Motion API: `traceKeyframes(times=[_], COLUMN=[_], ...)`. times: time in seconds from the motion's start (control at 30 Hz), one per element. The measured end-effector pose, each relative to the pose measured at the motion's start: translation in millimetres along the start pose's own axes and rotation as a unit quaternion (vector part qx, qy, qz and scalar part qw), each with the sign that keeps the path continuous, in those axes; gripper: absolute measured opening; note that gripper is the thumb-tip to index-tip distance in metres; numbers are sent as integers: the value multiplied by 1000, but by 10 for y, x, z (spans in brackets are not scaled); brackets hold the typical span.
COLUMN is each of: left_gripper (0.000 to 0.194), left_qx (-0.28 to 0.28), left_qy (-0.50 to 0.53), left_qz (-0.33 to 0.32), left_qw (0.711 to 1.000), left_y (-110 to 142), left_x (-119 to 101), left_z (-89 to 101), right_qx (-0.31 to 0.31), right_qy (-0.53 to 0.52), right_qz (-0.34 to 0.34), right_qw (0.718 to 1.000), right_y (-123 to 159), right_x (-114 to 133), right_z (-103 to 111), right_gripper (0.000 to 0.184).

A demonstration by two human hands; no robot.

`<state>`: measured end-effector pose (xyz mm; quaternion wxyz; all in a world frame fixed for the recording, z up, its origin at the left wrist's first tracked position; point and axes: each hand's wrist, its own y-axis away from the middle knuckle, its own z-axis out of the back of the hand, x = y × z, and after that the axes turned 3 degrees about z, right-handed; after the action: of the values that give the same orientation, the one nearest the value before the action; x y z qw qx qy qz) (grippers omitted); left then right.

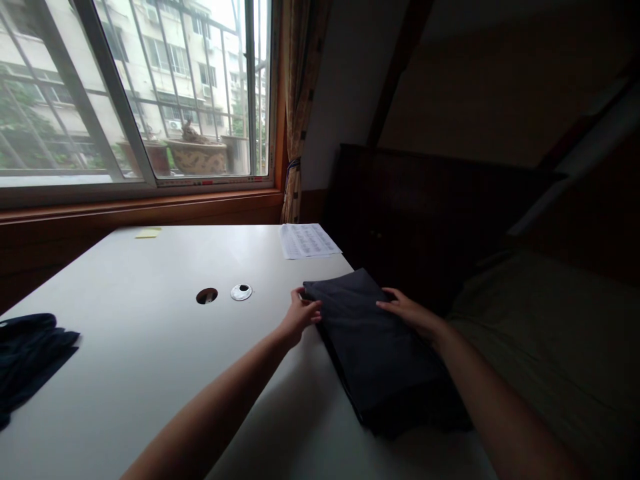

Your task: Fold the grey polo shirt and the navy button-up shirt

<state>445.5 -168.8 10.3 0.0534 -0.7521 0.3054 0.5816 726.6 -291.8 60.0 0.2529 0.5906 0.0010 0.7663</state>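
Observation:
A dark navy, folded garment lies at the right side of the white table; its exact kind does not show. My left hand is closed on its far left edge, with part of the fingers tucked along the side. Opposite, my right hand holds the right edge, its fingertips on top of the cloth and the rest partly hidden. The garment's layers are stacked, and its near end is in deep shadow.
Crumpled dark cloth lies at the table's left. Printed sheets and a yellow note are at the far edge. A cable hole sits beside a round metal cover. A bed stands right, a window beyond.

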Motion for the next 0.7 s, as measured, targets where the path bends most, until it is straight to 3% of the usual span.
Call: traceKeyframes(times=[0.17, 0.23, 0.4, 0.47, 0.57, 0.63, 0.7], left_gripper=[87, 79, 28, 27, 31, 30, 22], left_qx=[178, 233, 224, 229, 269, 283, 229], left_qy=[-38, -57, -35, -39, -114, -218, -336], left_qz=[45, 64, 109, 109, 118, 66, -76], left_qw=[982, 969, 968, 966, 949, 932, 910], left_y=[658, 834, 987, 1009, 1051, 1067, 1038], left_x=[156, 180, 231, 290, 354, 320, 208], left_z=[-119, -205, -494, -551, -494, -396, -313], right_qx=[53, 75, 41, 23, 9, -3, -36], right_qy=[-18, -42, -19, 9, 80, 160, 257], right_qz=[-69, -70, -58, -59, -57, -45, -10], right_qw=[996, 994, 997, 998, 995, 986, 966], right_y=[423, 547, 660, 655, 626, 585, 516], right_x=[-167, -218, -219, -237, -362, -472, -533], right_z=[172, 232, 395, 464, 565, 627, 653], right_gripper=[102, 106, 102, 103, 99, 95, 89])
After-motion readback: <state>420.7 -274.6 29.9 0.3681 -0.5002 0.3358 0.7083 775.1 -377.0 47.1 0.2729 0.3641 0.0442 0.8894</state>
